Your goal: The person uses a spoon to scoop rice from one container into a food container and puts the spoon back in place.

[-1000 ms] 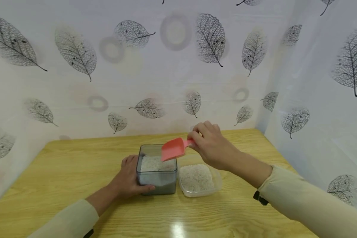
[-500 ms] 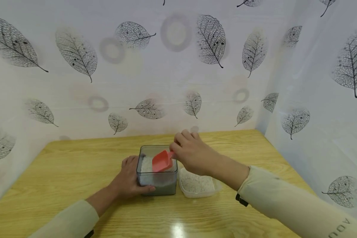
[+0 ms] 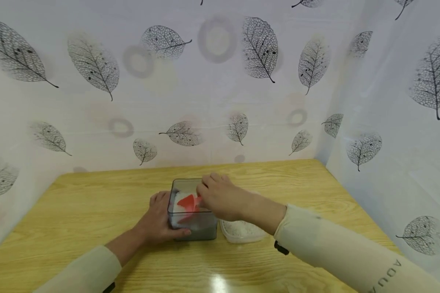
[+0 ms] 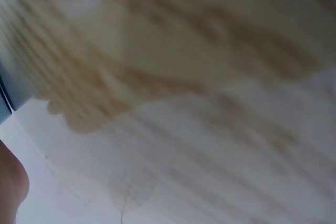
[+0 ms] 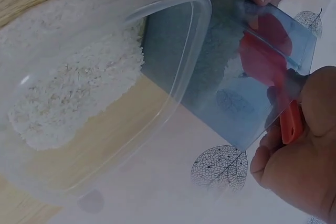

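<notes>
My right hand (image 3: 225, 199) grips the handle of a red scoop (image 3: 187, 203), its bowl lowered inside a square grey see-through container (image 3: 199, 231). White grains lie in that container, and through its wall the right wrist view shows the scoop's red bowl (image 5: 262, 59). My left hand (image 3: 158, 221) holds the container from the left, thumb along the front face. Beside it on the right stands a low clear plastic tub (image 3: 238, 241) with white rice (image 5: 79, 87), partly covered by my right forearm. The left wrist view catches mostly blurred tabletop and a container corner (image 4: 16, 90).
Both containers stand on a wood-grain table (image 3: 102, 203). Behind and to the right hang white sheets (image 3: 212, 89) printed with dark leaves. The tub's raised rim (image 5: 202, 22) is close below my right wrist.
My right hand has moved left and down with the scoop, from above the grey container's right rim to inside it. My left hand and both containers have stayed put.
</notes>
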### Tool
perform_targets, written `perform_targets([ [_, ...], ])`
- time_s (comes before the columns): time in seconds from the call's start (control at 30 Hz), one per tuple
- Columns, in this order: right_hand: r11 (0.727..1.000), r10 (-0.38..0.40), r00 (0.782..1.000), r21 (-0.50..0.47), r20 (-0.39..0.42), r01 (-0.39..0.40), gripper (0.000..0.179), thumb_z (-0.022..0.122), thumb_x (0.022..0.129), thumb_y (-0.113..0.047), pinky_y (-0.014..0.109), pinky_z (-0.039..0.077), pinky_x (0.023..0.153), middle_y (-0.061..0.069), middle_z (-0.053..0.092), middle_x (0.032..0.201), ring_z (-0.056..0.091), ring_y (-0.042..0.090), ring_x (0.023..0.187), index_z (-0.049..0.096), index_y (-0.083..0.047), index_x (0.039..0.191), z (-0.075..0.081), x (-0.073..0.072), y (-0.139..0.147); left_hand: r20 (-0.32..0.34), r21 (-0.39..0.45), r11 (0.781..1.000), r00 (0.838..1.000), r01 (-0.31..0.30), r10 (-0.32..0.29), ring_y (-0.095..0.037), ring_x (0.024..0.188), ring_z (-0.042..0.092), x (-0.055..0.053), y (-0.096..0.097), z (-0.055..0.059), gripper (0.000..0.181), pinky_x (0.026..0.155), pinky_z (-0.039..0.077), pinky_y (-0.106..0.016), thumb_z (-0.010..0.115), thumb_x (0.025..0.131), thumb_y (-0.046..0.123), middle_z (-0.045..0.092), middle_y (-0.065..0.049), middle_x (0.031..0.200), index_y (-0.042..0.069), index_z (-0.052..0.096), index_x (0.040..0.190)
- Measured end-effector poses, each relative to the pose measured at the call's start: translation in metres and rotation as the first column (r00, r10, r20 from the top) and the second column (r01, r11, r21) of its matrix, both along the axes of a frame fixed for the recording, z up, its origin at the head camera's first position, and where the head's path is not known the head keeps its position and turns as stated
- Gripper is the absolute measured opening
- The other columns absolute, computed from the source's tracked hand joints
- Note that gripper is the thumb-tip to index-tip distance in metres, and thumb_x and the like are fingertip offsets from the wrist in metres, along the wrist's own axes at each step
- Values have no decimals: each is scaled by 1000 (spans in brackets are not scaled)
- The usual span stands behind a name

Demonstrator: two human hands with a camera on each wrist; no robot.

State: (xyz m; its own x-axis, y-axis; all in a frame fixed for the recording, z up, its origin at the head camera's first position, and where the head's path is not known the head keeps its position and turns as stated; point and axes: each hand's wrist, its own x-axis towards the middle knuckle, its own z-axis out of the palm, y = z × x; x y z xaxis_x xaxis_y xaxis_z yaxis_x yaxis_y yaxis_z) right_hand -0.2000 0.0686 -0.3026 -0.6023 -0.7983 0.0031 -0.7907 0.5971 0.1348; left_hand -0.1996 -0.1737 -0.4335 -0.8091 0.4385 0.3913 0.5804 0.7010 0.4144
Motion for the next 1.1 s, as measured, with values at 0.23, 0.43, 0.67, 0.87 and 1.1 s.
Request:
perform_targets([
  [0.23, 991, -21, 995, -129, 97, 33, 22, 49, 105, -31, 35, 37, 84, 2, 53, 107, 42, 18, 97, 58, -11, 112, -7, -1, 4, 8, -9, 1000, 1000, -3, 3, -32, 125, 39, -1, 0, -2, 104, 109, 20, -54, 78, 70, 64, 50, -12, 132, 3, 35, 143],
  [0.43, 975, -26, 999, -221, 42, 35, 22, 51, 104, -30, 33, 34, 79, 2, 52, 100, 39, 19, 91, 60, -10, 107, -14, 2, 6, 2, -9, 1000, 1000, -1, 1, -32, 125, 40, -1, 0, -1, 107, 109, 21, -54, 79, 69, 64, 50, -12, 133, 1, 35, 144],
  [0.67, 957, -89, 994, -272, 71, 105, 26, 49, 105, -33, 34, 36, 79, 3, 53, 108, 42, 20, 96, 59, -10, 111, -18, 3, 11, 18, -7, 1000, 1000, -5, 5, -31, 126, 39, -1, 2, -1, 107, 109, 20, -53, 79, 69, 63, 50, -11, 135, 2, 35, 144],
  [0.87, 920, -98, 982, -361, 161, 151, 22, 50, 105, -28, 38, 36, 84, 3, 54, 108, 44, 21, 100, 58, -10, 114, -19, 2, 18, 2, 2, 1000, 1000, 0, 0, -30, 125, 40, -1, 3, 0, 102, 109, 21, -53, 80, 68, 63, 50, -10, 133, 6, 37, 142],
  [1.1, 869, -72, 973, -464, 220, 169, 18, 52, 103, -25, 40, 34, 86, 2, 52, 106, 42, 20, 98, 56, -11, 114, -26, 1, 31, -5, -2, 1000, 1000, -7, 7, -32, 124, 41, 0, 1, 0, 103, 108, 22, -53, 80, 68, 63, 51, -11, 130, 5, 37, 141],
])
